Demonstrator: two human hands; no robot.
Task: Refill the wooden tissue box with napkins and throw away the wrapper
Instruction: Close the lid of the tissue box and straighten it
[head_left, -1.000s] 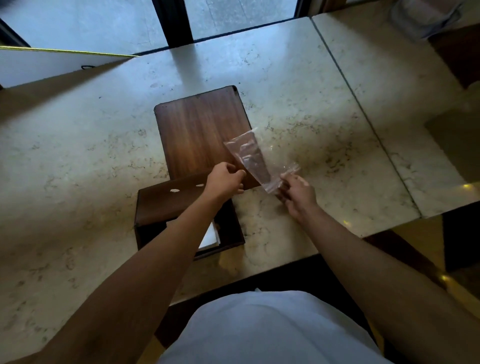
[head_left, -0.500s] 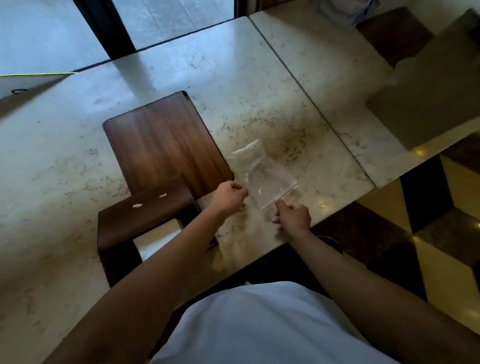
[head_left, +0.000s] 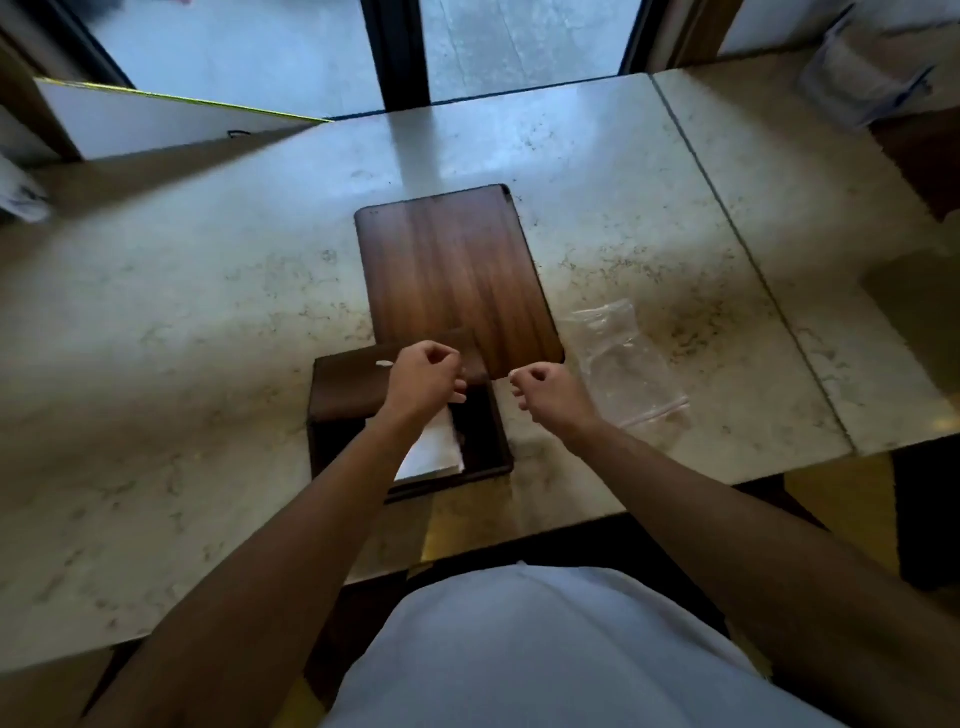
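Note:
The dark wooden tissue box stands open at the table's near edge, with white napkins lying inside. Its flat wooden lid rests on the table just behind it. The clear plastic wrapper lies flat on the marble to the right of the lid, held by no hand. My left hand hovers over the box's far wall with fingers curled, holding nothing visible. My right hand is curled too, just right of the box and left of the wrapper, with nothing in it.
The marble table has a seam on its right side. A white board leans at the back left by the window. A bluish plastic-wrapped bundle sits at the far right corner. The table's near edge runs just below the box.
My right hand let go of the wrapper, which now lies flat on the table. Both hands drew together over the box's far end. The camera swung back left.

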